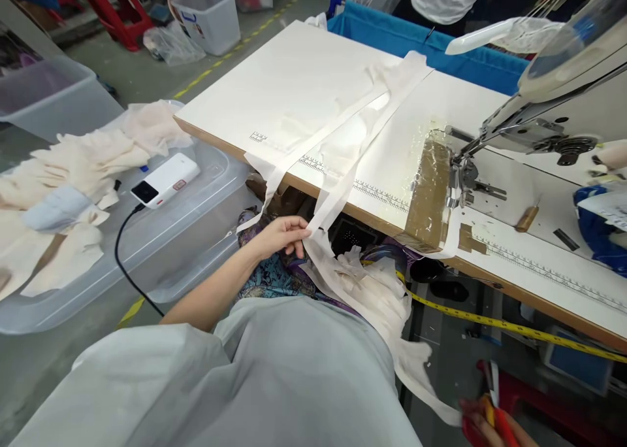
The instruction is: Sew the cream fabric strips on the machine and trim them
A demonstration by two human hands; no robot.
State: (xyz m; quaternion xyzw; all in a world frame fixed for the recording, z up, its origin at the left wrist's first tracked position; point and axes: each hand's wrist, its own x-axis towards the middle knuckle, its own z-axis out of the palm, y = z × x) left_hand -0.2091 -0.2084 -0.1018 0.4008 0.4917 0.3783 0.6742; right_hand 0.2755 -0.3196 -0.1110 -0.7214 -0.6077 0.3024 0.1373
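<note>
My left hand pinches a white fabric strip just off the table's front edge. That strip runs back over the white tabletop with thin cream fabric pieces attached. More of the cream fabric lies bunched in my lap, and a tail trails to the lower right. There my right hand, blurred and partly cut off by the frame, is closed around red-handled scissors with the blades pointing up. The tail's end meets this hand; whether the fingers grip it too, I cannot make out.
A sewing machine stands on the table at right, near a wooden-handled awl. A yellow tape measure hangs below the edge. At left, a plastic bin lid carries a white device and cream fabric pieces.
</note>
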